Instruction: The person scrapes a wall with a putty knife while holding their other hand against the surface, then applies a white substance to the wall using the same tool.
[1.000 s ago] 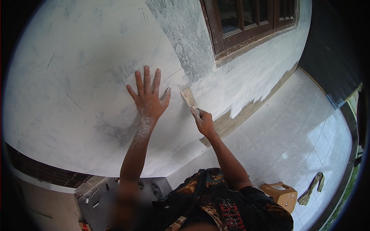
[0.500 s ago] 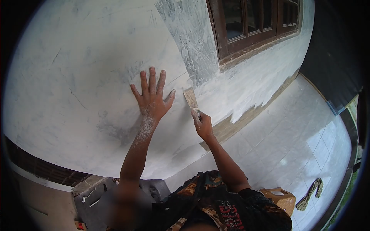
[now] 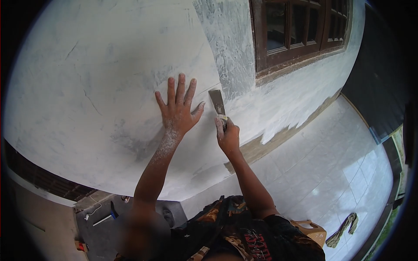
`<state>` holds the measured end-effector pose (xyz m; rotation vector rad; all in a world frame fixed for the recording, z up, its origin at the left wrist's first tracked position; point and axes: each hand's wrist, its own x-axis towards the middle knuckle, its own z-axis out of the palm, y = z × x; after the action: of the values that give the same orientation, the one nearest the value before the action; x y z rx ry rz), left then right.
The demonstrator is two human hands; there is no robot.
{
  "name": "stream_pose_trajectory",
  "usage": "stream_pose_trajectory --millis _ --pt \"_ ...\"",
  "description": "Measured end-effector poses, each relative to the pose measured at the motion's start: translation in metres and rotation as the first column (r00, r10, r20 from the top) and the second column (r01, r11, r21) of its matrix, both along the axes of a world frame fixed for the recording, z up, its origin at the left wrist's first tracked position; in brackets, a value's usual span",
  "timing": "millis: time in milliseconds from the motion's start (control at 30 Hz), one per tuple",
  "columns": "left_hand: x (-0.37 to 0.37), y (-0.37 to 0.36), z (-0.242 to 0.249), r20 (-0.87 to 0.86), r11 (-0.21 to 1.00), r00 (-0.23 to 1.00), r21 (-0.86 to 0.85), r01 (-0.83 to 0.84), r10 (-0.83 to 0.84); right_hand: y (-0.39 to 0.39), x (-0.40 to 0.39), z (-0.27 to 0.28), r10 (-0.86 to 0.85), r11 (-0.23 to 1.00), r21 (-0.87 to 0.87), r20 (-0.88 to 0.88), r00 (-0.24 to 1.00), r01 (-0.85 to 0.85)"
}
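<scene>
My left hand (image 3: 177, 108) lies flat on the whitish wall (image 3: 126, 52) with its fingers spread, white dust coating the wrist and fingers. Just right of it, my right hand (image 3: 228, 135) is wrapped round the handle of a putty knife (image 3: 216, 102). The knife's flat metal blade points up the wall, its edge right by a thin dark line in the white coat. Above and to the right of the blade runs a grey, streaky strip (image 3: 233, 48) of wall.
A brown wooden window (image 3: 300, 30) is set in the wall at upper right. Pale tiles (image 3: 300, 174) cover the floor below. A tan plastic stool (image 3: 311, 230) and a crumpled cloth (image 3: 342, 230) are at lower right. A dark sheet (image 3: 379, 74) hangs far right.
My right hand has moved the putty knife up the wall toward the thin line, and its blade has turned to a darker face. The left hand stays in place; the view has shifted slightly.
</scene>
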<state>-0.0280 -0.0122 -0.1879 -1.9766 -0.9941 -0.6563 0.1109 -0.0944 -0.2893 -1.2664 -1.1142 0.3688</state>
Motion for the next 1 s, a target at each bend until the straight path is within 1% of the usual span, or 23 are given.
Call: stream_pose_trajectory --millis 67,100,133,167,200,233,267,300,367,400,533,600,733,833,900,967,1000 --pt "0.000 0.002 0.002 -0.005 1.000 1.000 0.000 0.006 -0.006 0.005 0.003 -0.005 -0.032 0.998 0.063 0.037 0.999 0.029" --pt "0.001 0.002 0.003 0.001 1.000 1.000 0.004 0.004 -0.004 0.005 0.006 -0.014 -0.030 0.997 0.066 0.043 0.999 0.027" --pt "0.001 0.001 0.003 -0.002 1.000 1.000 -0.007 0.005 -0.005 0.000 0.006 -0.029 -0.048 0.999 0.019 0.037 0.998 0.047" --pt "0.000 0.000 0.003 -0.005 1.000 1.000 -0.017 0.006 -0.006 -0.004 0.006 -0.032 -0.066 0.997 -0.028 0.033 0.997 0.067" --pt "0.001 0.000 0.003 0.001 1.000 1.000 -0.017 0.005 -0.004 -0.002 0.006 -0.033 -0.064 0.997 -0.028 0.039 0.997 0.065" --pt "0.001 0.000 0.003 0.005 1.000 1.000 -0.005 0.011 -0.011 0.001 0.003 -0.034 -0.083 0.996 0.024 0.038 0.996 0.082" --pt "0.001 0.000 0.003 0.007 1.000 1.000 0.007 0.019 -0.019 0.004 0.000 -0.031 -0.102 0.992 0.075 0.034 0.994 0.100" --pt "0.002 0.001 0.003 0.010 1.000 1.000 0.004 0.020 -0.020 0.002 -0.002 -0.009 -0.110 0.994 0.031 0.084 0.990 0.107" --pt "0.000 0.002 0.002 0.002 1.000 1.000 0.001 0.018 -0.018 0.006 0.001 -0.003 -0.107 0.994 0.029 0.092 0.990 0.105" --pt "-0.001 0.000 0.001 0.000 1.000 1.000 0.001 0.019 -0.019 0.008 0.000 -0.002 -0.109 0.994 0.037 0.093 0.990 0.106" --pt "0.000 -0.001 0.001 0.003 1.000 1.000 0.001 0.020 -0.020 -0.001 0.002 -0.026 -0.090 0.996 0.006 0.032 0.995 0.090" --pt "0.001 0.001 0.004 0.006 1.000 1.000 0.017 0.023 -0.023 0.003 -0.001 -0.009 -0.101 0.995 0.026 0.060 0.993 0.100" --pt "0.000 -0.002 0.001 0.010 0.999 1.000 -0.020 0.028 -0.027 0.011 -0.002 0.017 -0.111 0.993 0.061 0.099 0.989 0.105" --pt "0.001 -0.001 0.005 0.018 0.999 0.999 -0.025 0.034 -0.033 0.002 -0.003 -0.004 -0.117 0.993 0.035 0.088 0.989 0.114" --pt "0.000 -0.003 0.006 0.024 0.999 0.999 -0.031 0.041 -0.040 -0.002 -0.006 -0.008 -0.123 0.992 0.017 0.076 0.990 0.122" --pt "0.000 -0.004 0.009 0.031 0.998 0.999 -0.051 0.040 -0.038 0.001 -0.006 -0.003 -0.132 0.991 -0.001 0.065 0.989 0.132" --pt "0.000 -0.004 0.013 0.032 0.998 0.999 -0.053 0.041 -0.039 0.005 -0.005 0.009 -0.153 0.988 0.018 0.112 0.982 0.152"
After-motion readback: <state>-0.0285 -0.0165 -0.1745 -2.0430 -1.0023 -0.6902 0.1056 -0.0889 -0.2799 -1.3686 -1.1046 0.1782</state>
